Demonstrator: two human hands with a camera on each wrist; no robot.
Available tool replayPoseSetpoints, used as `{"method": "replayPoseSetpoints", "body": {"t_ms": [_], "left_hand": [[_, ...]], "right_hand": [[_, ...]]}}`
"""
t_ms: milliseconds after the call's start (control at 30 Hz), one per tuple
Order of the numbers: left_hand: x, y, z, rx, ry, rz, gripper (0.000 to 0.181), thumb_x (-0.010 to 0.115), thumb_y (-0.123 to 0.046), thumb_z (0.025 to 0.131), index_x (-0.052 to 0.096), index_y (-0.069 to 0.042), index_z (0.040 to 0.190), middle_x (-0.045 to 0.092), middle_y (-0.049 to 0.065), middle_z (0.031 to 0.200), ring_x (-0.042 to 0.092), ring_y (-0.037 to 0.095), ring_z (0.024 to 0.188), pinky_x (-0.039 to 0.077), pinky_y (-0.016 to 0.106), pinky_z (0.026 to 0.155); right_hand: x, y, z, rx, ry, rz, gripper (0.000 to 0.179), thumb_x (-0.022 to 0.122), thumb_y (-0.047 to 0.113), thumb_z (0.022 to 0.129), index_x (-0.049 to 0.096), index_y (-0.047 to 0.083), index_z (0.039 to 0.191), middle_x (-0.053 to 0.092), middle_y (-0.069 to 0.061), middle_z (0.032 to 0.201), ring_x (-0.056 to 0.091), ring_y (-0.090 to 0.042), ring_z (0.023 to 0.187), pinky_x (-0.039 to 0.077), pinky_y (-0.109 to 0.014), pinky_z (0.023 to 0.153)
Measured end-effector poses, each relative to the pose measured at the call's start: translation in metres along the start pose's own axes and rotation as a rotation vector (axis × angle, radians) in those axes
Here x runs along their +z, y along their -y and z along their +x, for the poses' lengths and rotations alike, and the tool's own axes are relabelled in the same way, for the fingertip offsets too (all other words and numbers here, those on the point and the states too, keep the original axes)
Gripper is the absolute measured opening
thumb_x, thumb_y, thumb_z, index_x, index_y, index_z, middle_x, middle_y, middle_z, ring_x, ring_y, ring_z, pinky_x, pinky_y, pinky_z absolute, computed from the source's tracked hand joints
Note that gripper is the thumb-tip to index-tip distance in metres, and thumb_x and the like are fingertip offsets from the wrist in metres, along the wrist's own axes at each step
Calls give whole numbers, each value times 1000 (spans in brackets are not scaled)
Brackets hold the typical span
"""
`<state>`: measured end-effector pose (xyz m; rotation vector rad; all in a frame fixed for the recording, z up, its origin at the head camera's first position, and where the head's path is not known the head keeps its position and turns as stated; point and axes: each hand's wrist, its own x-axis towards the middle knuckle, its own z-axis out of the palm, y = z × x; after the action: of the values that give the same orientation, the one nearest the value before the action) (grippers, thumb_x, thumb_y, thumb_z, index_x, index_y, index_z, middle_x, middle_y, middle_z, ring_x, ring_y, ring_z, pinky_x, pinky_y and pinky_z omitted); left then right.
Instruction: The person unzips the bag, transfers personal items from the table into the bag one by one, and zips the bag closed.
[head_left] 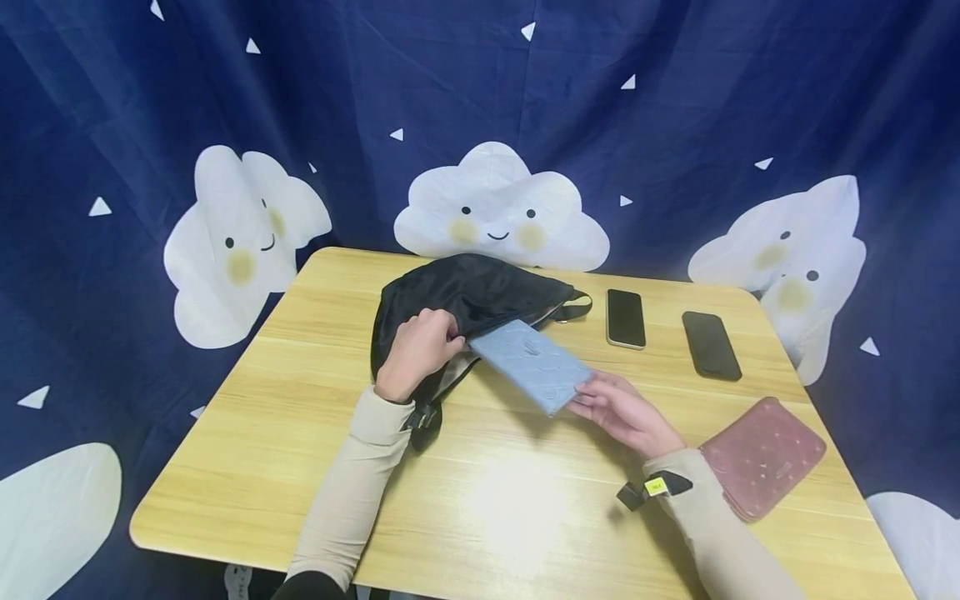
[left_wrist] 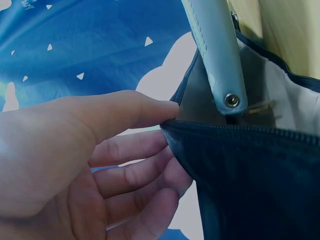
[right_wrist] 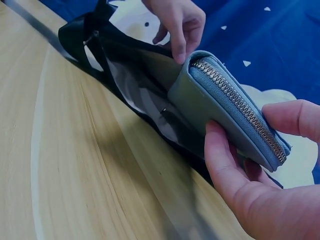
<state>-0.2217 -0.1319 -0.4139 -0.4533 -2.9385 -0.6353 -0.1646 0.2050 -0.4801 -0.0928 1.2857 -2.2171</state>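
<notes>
A light-blue zip wallet (head_left: pixel 531 364) is partly inside the mouth of a black zippered bag (head_left: pixel 465 292) lying on the table. My right hand (head_left: pixel 621 410) grips the wallet's near end, thumb on one face and fingers on the other, as the right wrist view shows. With thumb and fingers my left hand (head_left: pixel 422 350) pinches the edge of the bag's opening. In the left wrist view the bag's zipper rim (left_wrist: pixel 240 129) gapes, baring a grey lining (left_wrist: pixel 295 95). The wallet's corner with a metal snap (left_wrist: pixel 231 100) hangs over that opening.
Two dark phones, a nearer-to-bag phone (head_left: pixel 626 318) and a farther-right phone (head_left: pixel 711 346), lie right of the bag. A dusky-pink pouch (head_left: pixel 765 458) rests by the right forearm. The wooden table (head_left: pixel 247 467) backs onto a blue cloud-print curtain (head_left: pixel 337 75).
</notes>
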Motion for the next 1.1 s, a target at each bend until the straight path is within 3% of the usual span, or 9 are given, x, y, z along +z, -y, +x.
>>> {"method": "replayPoseSetpoints", "body": {"t_ms": [233,433,733,833,1100], "left_hand": [[0,0,0,0,1,9,40,73,-20,91,50,-17,59,39,-6,57,49,18,56,36,33,50],[0,0,0,0,-1,11,38,73,-21,91,51,-16,60,41,-6,58,51,18,56,37,33,50],[1,0,1,7,8,2,41,72,-20,92,47,-17,59,36,-7,57,46,17,54,34,32,50],[1,0,1,5,7,3,41,72,-20,91,48,-17,59,37,-6,57,47,17,55,35,33,50],[1,0,1,7,6,6,39,73,-21,92,50,-17,60,41,-6,58,50,18,56,36,33,50]], "right_hand": [[6,-3,7,19,-36,-8,34,38,-11,102,47,2,132,74,-4,118,72,-17,112,57,-33,100],[11,-5,14,28,-55,-31,45,40,-9,102,33,-7,146,73,-3,118,72,-16,113,56,-32,101],[17,-6,27,38,-107,-41,39,44,-9,100,42,-4,139,74,-4,116,72,-17,112,49,-40,109],[18,-7,31,39,-108,-43,43,44,-9,101,38,-7,143,73,-3,116,71,-17,113,43,-44,114],[25,-12,37,19,-106,-33,48,43,-10,101,32,-11,148,74,-3,114,72,-16,110,45,-43,112]]}}
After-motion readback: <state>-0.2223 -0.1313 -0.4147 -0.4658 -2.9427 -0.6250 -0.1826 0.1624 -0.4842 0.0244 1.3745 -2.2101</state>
